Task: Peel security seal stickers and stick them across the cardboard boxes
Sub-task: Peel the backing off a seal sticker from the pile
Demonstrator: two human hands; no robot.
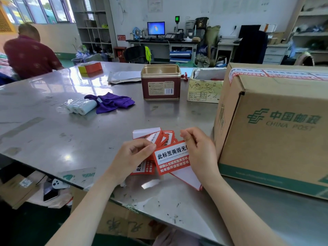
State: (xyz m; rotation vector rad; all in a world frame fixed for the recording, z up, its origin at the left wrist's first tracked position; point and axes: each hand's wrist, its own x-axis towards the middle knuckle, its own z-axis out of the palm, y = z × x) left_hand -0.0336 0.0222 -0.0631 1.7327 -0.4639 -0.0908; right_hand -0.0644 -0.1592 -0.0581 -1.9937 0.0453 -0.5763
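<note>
Your seal sticker point(171, 158), a red-and-white rectangle with glossy printed text, sits just below frame centre, held between both hands above the table. Your left hand point(132, 157) pinches its left edge between thumb and curled fingers; your right hand point(198, 150) pinches the upper right corner, thumb and forefinger pressed together on it. Under and behind it lies a loose fan of more stickers point(156, 136), some face up, some showing white backing, spread on the steel table point(53, 139).

Right of your hands, close to your right wrist, stands the cardboard box point(269, 132): matte brown corrugated board, green printing, a green band along its base, red-and-white seal strips already across its top seam at upper right. Its near corner crowds your right side.

To the left the tabletop is open, scuffed, reflective sheet metal, running to a straight front edge at lower left. Mid-frame, well apart from your hands: a purple cloth point(113, 102), crumpled, touching wrapped white paper rolls point(79, 106); an open rectangular tin point(160, 82) with gold rim; a small open carton point(205, 86) beside it. A seated person point(30, 52) is at the upper left.
</note>
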